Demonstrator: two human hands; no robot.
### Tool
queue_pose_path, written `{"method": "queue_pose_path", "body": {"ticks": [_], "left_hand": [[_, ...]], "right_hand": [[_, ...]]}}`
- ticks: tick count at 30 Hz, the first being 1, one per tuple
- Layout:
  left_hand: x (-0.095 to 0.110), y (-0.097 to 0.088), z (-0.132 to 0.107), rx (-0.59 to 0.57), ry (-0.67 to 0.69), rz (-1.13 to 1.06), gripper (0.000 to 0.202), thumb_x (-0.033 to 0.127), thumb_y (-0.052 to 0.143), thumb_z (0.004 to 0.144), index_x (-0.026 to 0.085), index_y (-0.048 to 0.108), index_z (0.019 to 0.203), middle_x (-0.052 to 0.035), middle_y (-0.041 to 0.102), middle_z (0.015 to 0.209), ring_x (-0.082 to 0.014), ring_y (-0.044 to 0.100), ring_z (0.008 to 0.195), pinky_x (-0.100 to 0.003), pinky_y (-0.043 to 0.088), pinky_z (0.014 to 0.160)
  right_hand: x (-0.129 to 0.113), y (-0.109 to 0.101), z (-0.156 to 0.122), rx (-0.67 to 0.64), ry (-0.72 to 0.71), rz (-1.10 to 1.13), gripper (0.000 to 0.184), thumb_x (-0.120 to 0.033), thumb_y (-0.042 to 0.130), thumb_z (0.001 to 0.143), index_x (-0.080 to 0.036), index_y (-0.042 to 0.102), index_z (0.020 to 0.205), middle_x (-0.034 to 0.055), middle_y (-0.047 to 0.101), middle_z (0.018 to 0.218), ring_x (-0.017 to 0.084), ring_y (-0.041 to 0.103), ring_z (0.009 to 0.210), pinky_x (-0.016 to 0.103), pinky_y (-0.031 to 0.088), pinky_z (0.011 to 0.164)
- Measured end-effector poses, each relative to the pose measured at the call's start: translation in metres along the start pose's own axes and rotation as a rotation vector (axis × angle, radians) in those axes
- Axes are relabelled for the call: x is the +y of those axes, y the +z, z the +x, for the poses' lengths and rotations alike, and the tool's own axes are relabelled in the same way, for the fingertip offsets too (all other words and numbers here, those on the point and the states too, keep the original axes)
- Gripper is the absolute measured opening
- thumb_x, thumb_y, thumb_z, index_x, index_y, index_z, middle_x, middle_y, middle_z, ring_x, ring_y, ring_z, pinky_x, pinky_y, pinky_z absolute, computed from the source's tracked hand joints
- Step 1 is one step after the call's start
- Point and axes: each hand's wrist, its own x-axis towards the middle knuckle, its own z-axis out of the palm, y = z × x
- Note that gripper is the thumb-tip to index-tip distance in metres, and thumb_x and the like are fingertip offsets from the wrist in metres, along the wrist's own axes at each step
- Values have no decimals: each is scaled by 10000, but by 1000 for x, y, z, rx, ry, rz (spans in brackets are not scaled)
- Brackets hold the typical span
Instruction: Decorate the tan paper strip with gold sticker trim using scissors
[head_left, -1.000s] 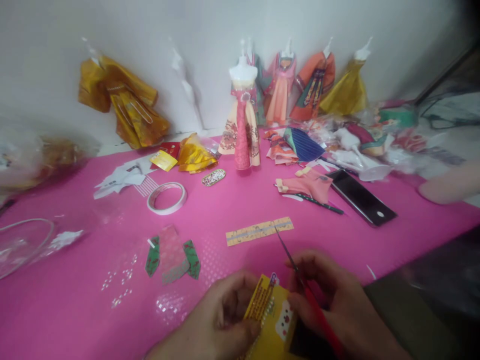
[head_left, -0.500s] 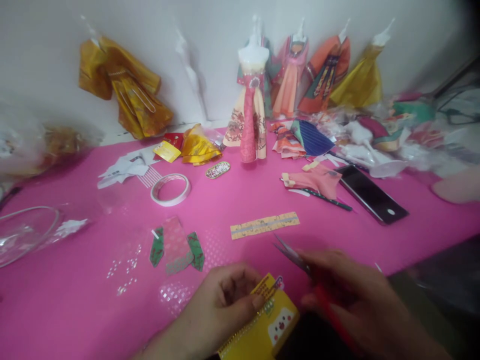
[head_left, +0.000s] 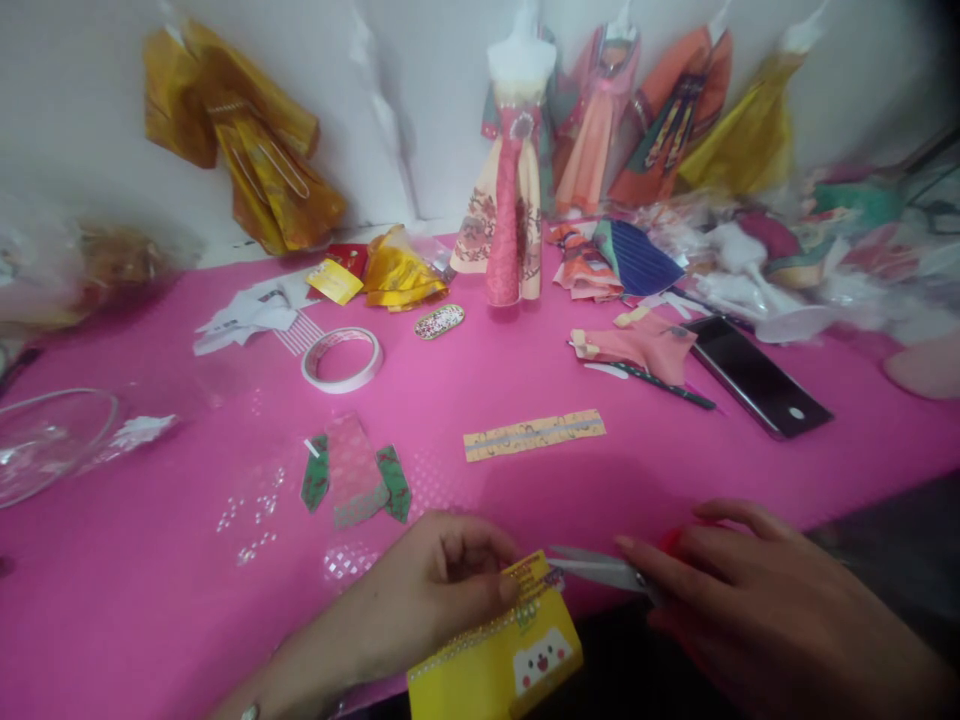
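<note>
My left hand (head_left: pixel 465 570) pinches a yellow card (head_left: pixel 480 675) printed with a white cartoon face, low in the middle of the view. A beaded trim strip (head_left: pixel 469 638) runs along the card's upper edge, under my thumb. In my right hand (head_left: pixel 750 600) is a pair of scissors (head_left: pixel 600 568) with red handles. Their blades are slightly apart and point left, the tips at the card's upper right corner; whether they touch it I cannot tell. Beyond the hands lies a patterned fabric strip (head_left: pixel 534 436). To the left are pink and green fabric pieces (head_left: pixel 356 470).
Dressed miniature mannequins, one in a floral skirt (head_left: pixel 514 220), stand along the wall. A tape roll (head_left: pixel 342 360), an oval glittery clip (head_left: pixel 439 322), a phone (head_left: pixel 761 375) and a pink garment piece (head_left: pixel 637 345) lie on the pink table (head_left: pixel 150 620). Small gems (head_left: pixel 255 510) are scattered at left.
My right hand has turned the scissors from pointing up-left to nearly level, bringing the blades down to the card's corner. The card has shifted slightly left. The view has tilted down a little.
</note>
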Motion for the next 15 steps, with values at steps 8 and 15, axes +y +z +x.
{"method": "queue_pose_path", "body": {"ticks": [8, 15], "left_hand": [[5, -6, -1, -45, 10, 89, 325, 452, 685, 818, 143, 738, 904, -33, 664, 775, -151, 549, 666, -258, 388, 587], [6, -5, -2, -79, -11, 18, 332, 468, 690, 809, 145, 731, 873, -3, 609, 700, -124, 489, 600, -248, 349, 547]], "right_hand": [[-4, 2, 6, 53, -39, 45, 349, -178, 500, 963, -234, 589, 1295, -28, 575, 741, 152, 500, 622, 359, 328, 723], [-8, -1, 8, 40, -42, 82, 350, -153, 493, 954, -232, 595, 1279, -23, 577, 743, 156, 502, 630, 352, 314, 695]]}}
